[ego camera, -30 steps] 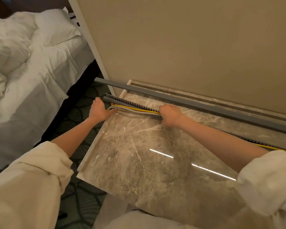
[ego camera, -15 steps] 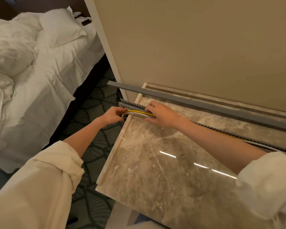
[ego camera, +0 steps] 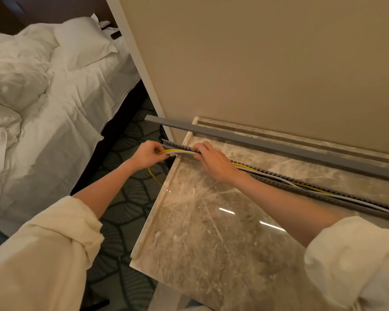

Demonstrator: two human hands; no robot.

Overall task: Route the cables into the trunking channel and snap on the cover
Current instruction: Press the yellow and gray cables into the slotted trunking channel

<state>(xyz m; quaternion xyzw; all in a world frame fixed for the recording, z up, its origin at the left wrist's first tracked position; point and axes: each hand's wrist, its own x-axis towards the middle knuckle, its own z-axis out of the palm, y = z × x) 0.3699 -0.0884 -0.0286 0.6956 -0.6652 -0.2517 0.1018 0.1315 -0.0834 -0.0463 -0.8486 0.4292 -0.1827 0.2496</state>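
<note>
Head view looks down on a beige wall panel rising behind a glossy brown-grey marble table, with a bed in rumpled white sheets to the left across a strip of dark leaf-patterned carpet. A long plain grey plastic trunking cover lies loose along the back of the table, near the wall, its left end jutting past the table's edge. Just in front of it and roughly parallel runs the slotted grey trunking channel, open on top, its left end also overhanging the edge. Yellow and white cables lie along the inside of the channel from the right edge of view to its left end, where they curve out, and a yellow strand hangs down over the carpet. Both forearms reach forward from rolled cream sleeves. The right hand rests palm down on the channel near its left end, fingers curled over the cables and pressing them in. The left hand, just off the table's edge, pinches the cable bundle in a closed grip where it leaves the channel.
</note>
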